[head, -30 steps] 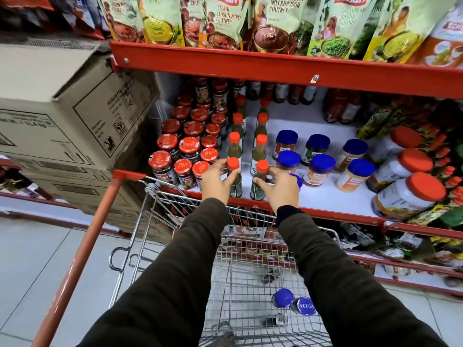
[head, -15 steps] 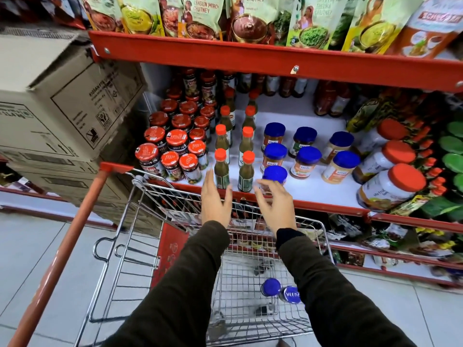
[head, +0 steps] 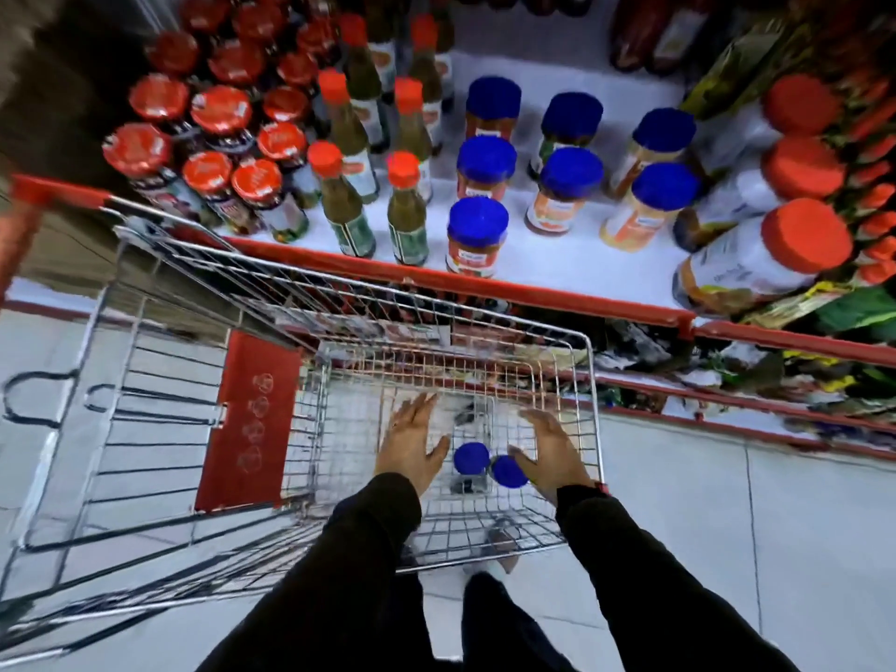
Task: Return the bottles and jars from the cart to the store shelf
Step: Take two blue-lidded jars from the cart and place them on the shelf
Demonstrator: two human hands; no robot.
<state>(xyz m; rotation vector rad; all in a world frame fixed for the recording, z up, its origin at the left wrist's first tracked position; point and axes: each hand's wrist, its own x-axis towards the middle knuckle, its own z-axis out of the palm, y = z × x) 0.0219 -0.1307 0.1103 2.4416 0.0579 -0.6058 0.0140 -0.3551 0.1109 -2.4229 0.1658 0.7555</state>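
While hands (head: 485,453) spread, jars (head: 489,465) between

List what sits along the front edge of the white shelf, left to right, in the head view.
Red-lidded jars → two green sauce bottles with orange caps → blue-lidded jar → large orange-lidded jar lying tilted.

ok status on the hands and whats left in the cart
Left hand open, right hand open, both empty. Two blue-lidded jars between them in cart. Nothing in the way.
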